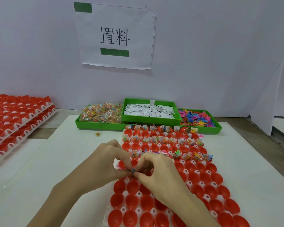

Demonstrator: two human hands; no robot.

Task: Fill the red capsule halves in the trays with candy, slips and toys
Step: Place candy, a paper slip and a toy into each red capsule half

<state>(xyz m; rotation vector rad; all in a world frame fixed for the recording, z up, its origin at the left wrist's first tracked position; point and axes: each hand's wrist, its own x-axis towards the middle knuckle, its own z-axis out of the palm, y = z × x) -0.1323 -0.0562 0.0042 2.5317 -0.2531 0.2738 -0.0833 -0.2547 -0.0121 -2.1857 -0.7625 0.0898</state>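
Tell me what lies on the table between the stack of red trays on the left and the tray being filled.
In the head view, bare white table, except one stray candy packet near the green candy bin.

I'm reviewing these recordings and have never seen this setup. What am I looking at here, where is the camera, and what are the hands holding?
There is no machine: one head-worn camera looks down at a person's bare hands. The left hand and right hand meet over a white tray of red capsule halves, pinching small colourful toys between their fingers. Far rows are partly filled; near ones look empty. Behind stand green bins of candy packets, paper slips and plastic toys. Stacked capsule trays sit left; a paper sign hangs on the wall.
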